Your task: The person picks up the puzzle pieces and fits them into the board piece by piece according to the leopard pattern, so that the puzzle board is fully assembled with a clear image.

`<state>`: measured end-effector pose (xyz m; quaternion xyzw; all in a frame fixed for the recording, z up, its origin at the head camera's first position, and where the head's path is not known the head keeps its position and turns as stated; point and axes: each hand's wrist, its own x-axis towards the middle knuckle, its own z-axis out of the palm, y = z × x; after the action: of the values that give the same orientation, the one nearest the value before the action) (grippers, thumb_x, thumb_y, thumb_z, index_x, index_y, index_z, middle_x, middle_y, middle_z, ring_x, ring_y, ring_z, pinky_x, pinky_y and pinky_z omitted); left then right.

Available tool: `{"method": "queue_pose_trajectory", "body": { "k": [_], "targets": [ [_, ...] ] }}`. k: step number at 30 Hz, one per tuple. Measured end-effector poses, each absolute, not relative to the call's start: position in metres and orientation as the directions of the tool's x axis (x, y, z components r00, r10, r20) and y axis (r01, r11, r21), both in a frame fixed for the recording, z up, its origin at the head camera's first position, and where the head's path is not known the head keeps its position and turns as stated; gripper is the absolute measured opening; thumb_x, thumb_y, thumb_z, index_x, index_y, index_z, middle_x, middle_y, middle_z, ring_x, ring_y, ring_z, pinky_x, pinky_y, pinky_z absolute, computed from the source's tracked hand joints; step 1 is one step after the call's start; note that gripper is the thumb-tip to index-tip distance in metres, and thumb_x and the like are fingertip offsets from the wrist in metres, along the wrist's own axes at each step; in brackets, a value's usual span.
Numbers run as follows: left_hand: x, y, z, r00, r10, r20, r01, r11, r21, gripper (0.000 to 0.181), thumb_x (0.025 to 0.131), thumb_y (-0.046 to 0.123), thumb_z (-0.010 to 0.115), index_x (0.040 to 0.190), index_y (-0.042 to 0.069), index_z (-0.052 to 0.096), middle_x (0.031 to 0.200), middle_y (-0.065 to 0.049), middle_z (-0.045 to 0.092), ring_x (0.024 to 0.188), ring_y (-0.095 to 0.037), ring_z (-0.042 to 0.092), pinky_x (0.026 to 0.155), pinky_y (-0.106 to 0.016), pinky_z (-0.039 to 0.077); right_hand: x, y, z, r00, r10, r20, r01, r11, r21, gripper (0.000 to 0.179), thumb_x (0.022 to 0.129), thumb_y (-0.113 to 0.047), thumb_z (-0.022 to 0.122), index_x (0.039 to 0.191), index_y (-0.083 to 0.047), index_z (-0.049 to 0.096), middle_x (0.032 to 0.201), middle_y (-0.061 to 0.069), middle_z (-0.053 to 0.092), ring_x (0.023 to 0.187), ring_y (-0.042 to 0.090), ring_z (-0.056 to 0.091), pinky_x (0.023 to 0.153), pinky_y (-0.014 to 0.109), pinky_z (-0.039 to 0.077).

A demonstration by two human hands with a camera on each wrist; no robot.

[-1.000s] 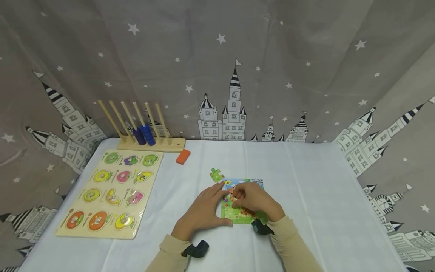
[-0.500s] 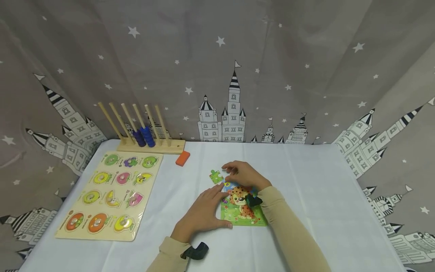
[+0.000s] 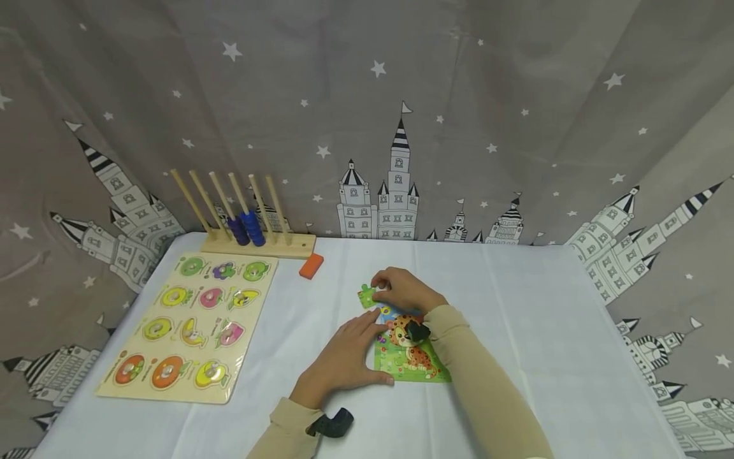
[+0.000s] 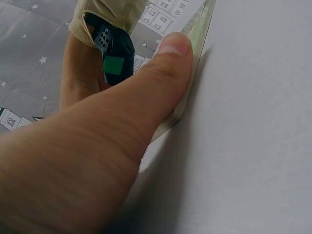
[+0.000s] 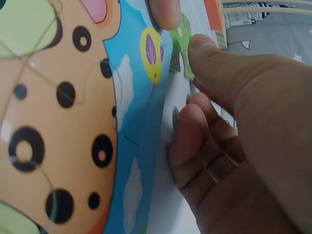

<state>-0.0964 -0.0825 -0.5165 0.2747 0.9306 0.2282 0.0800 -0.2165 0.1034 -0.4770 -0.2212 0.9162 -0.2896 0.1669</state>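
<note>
A square jigsaw puzzle (image 3: 395, 366) with a spotted leopard on green grass and blue sky lies on the white table. My left hand (image 3: 344, 360) rests along its left side with fingers extended, the thumb near the lower left corner; in the left wrist view the thumb (image 4: 168, 63) lies by the board's edge. A loose green puzzle piece (image 3: 366, 296) lies flat just beyond the upper left corner. My right hand (image 3: 407, 290) pinches its right side between thumb and index finger. In the right wrist view the thumb (image 5: 209, 56) covers part of the piece (image 5: 181, 46).
A wooden fruit peg puzzle (image 3: 143, 347) lies at the left. Behind it stands a wooden peg rack (image 3: 298, 245) with blue and purple rings on two pegs. An orange block (image 3: 311, 266) lies beside the rack. A grey curtain (image 3: 459, 76) hangs behind the table.
My right hand has left the puzzle's middle and moved forward and left to the loose green piece. The leopard is now more exposed. My left hand has stayed in place.
</note>
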Motion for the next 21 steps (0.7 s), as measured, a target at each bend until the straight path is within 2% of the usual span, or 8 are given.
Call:
{"method": "queue_pose_trajectory", "body": {
  "k": [5, 9, 17, 21],
  "targets": [
    [-0.095, -0.083, -0.516, -0.838, 0.545, -0.032, 0.463, 0.741, 0.487, 0.103, 0.071, 0.082, 0.071, 0.152, 0.023, 0.047, 0.171, -0.001, 0.023, 0.158, -0.024, 0.025, 0.126, -0.051, 0.027, -0.215, 0.103, -0.480, -0.886, -0.427, -0.182, -0.223, 0.735, -0.640, 0.020, 0.095, -0.031, 0.073, 0.105, -0.017, 0.063, 0.098, 0.000, 0.064, 0.086, 0.014, 0.059, 0.080, 0.031, 0.052],
    [-0.094, -0.084, -0.515, -0.840, 0.543, -0.012, 0.466, 0.732, 0.497, 0.102, 0.071, 0.079, 0.074, 0.151, 0.021, 0.049, 0.170, -0.003, 0.026, 0.157, -0.026, 0.027, 0.125, -0.052, 0.029, -0.214, 0.103, -0.486, -0.924, -0.354, -0.147, -0.159, 0.703, -0.693, 0.017, 0.095, -0.030, 0.074, 0.099, -0.016, 0.065, 0.093, 0.000, 0.066, 0.081, 0.013, 0.059, 0.077, 0.030, 0.050],
    [-0.096, -0.083, -0.516, -0.838, 0.546, -0.021, 0.469, 0.738, 0.485, 0.102, 0.071, 0.080, 0.073, 0.151, 0.022, 0.048, 0.171, -0.003, 0.025, 0.157, -0.026, 0.027, 0.126, -0.051, 0.028, -0.200, 0.109, -0.486, -0.964, -0.215, -0.154, -0.023, 0.648, -0.761, 0.018, 0.095, -0.027, 0.073, 0.105, -0.013, 0.067, 0.091, 0.001, 0.071, 0.073, 0.009, 0.069, 0.070, 0.027, 0.054],
    [-0.096, -0.082, -0.514, -0.839, 0.543, -0.026, 0.465, 0.741, 0.484, 0.101, 0.071, 0.079, 0.073, 0.151, 0.023, 0.048, 0.170, -0.003, 0.027, 0.156, -0.026, 0.027, 0.126, -0.051, 0.028, -0.186, 0.119, -0.483, -0.972, -0.186, -0.146, -0.005, 0.636, -0.772, 0.020, 0.095, -0.028, 0.073, 0.107, -0.013, 0.069, 0.096, 0.003, 0.072, 0.072, 0.008, 0.070, 0.067, 0.027, 0.055]
  ]
}}
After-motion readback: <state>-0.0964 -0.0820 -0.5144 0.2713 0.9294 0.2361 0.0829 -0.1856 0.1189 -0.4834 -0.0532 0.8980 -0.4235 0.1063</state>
